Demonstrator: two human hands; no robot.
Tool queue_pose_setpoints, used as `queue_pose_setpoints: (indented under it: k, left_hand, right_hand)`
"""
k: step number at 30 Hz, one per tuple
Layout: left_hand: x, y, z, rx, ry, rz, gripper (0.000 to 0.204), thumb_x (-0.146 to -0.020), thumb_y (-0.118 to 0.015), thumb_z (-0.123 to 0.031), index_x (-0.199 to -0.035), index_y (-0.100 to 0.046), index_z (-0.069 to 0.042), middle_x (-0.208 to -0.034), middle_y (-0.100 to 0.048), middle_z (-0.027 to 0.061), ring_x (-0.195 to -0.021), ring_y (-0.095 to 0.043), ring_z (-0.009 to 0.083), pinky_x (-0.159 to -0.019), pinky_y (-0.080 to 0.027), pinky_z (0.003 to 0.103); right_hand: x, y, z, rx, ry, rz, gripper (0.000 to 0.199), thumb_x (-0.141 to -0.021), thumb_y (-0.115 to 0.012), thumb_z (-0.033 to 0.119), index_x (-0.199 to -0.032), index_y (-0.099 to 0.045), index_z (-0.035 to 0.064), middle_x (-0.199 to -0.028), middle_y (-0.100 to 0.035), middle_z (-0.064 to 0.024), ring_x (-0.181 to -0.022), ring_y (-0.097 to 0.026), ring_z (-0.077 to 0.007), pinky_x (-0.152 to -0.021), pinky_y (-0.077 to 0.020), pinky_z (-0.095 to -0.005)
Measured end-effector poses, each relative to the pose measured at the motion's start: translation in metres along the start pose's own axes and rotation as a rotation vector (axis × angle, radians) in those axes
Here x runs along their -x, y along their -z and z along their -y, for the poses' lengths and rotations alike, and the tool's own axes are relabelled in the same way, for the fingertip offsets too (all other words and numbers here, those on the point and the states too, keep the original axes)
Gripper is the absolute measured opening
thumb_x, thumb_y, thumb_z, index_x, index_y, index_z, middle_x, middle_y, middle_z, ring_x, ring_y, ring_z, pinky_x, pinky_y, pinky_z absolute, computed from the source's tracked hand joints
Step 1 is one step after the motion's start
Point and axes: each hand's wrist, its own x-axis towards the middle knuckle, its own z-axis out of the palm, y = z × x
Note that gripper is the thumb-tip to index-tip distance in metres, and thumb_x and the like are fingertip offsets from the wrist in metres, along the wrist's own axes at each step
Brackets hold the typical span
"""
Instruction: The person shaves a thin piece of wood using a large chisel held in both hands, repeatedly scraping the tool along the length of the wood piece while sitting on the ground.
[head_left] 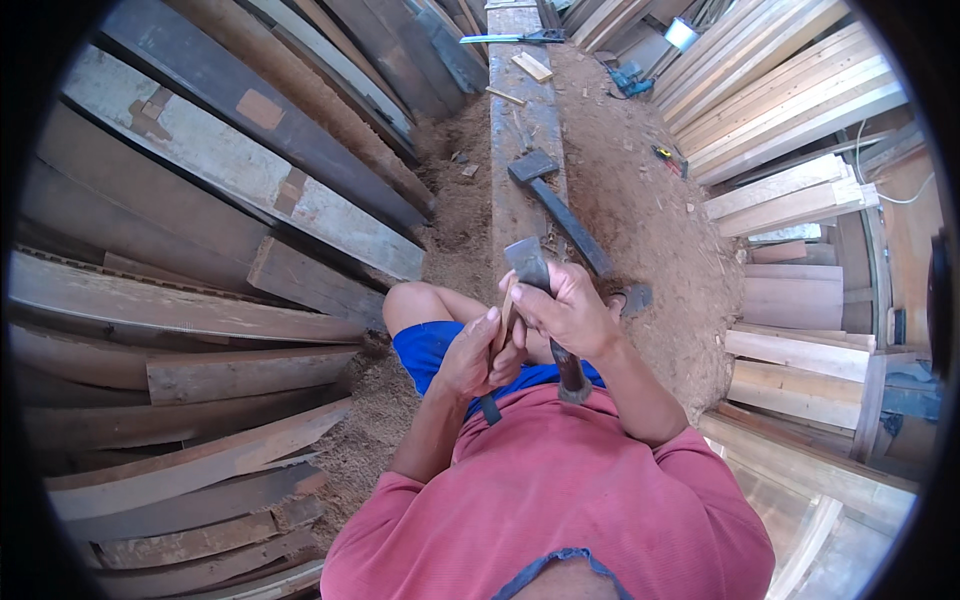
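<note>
I see the right hand (577, 312) gripping a chisel (528, 264), the left hand (468, 356) closed on a wood strip (503, 328), both by the bench's near end (506, 212). A slipping blade could cut the left fingers.

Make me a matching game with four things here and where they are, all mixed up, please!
1. Thin light-brown wooden strip
2. Dark grey block-headed mallet
3. Broad metal chisel with a brown handle
4. Pale-bladed saw with a dark handle

A. In the right hand
B. Farthest away of the four
C. In the left hand
D. Head on the long wooden plank

Pairs: 1-C, 2-D, 3-A, 4-B
</note>
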Motion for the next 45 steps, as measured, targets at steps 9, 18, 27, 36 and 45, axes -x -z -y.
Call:
queue_pose_setpoints:
  k: [9, 18, 27, 36, 45]
  left_hand:
    - [-0.002, 0.031, 0.025, 0.012, -0.017, 0.016, 0.043, -0.102, -0.037, -0.044, -0.093, -0.054, -0.005, -0.060, -0.040, -0.0022, -0.050, -0.034, 0.0077, -0.045, -0.029, 0.023]
    - [-0.023, 0.032, 0.009, 0.058, -0.043, -0.163, 0.038, -0.103, -0.037, -0.040, -0.088, -0.050, -0.009, -0.061, -0.038, -0.0033, -0.050, -0.033, 0.0081, -0.045, -0.029, 0.022]
    - [-0.017, 0.015, -0.024, -0.898, -0.426, -0.495, 0.036, -0.106, -0.032, -0.033, -0.086, -0.050, -0.008, -0.073, -0.045, -0.0014, -0.067, -0.042, 0.0090, -0.062, -0.038, 0.027]
    - [-0.004, -0.001, -0.020, -1.038, -0.538, -0.435, 0.043, -0.106, -0.031, -0.035, -0.083, -0.051, -0.005, -0.068, -0.048, 0.0020, -0.061, -0.045, 0.0136, -0.058, -0.039, 0.031]
    - [0.035, 0.016, 0.045, -1.257, -0.438, -0.260, 0.023, -0.095, -0.043, -0.014, -0.076, -0.048, -0.002, -0.064, -0.049, 0.0167, -0.054, -0.048, 0.0341, -0.053, -0.040, 0.042]
  right_hand:
    - [0.001, 0.010, -0.015, -0.145, -0.045, -0.161, 0.013, -0.094, -0.060, 0.019, -0.092, -0.061, 0.0061, -0.062, -0.050, 0.0064, -0.052, -0.043, -0.0012, -0.046, -0.0347, -0.0190]
    - [-0.001, -0.017, -0.026, -0.769, -0.069, -0.334, 0.016, -0.100, -0.042, 0.018, -0.106, -0.047, 0.0045, -0.078, -0.054, -0.0031, -0.054, -0.048, -0.0072, -0.048, -0.0450, -0.0248]
    - [0.023, -0.069, -0.014, -0.762, -0.290, -0.018, 0.015, -0.100, -0.043, 0.019, -0.105, -0.049, 0.0061, -0.069, -0.045, 0.0017, -0.048, -0.038, -0.0040, -0.046, -0.0412, -0.0235]
    - [0.031, -0.070, -0.004, -0.657, -0.214, -0.052, 0.018, -0.100, -0.041, 0.020, -0.102, -0.049, 0.0040, -0.067, -0.043, 0.0011, -0.045, -0.036, -0.0037, -0.043, -0.0404, -0.0230]
    - [0.060, -0.037, 0.029, -0.576, 0.098, -0.241, 0.016, -0.101, -0.043, 0.021, -0.104, -0.046, 0.0051, -0.071, -0.044, -0.0003, -0.049, -0.039, -0.0058, -0.045, -0.0400, -0.0231]
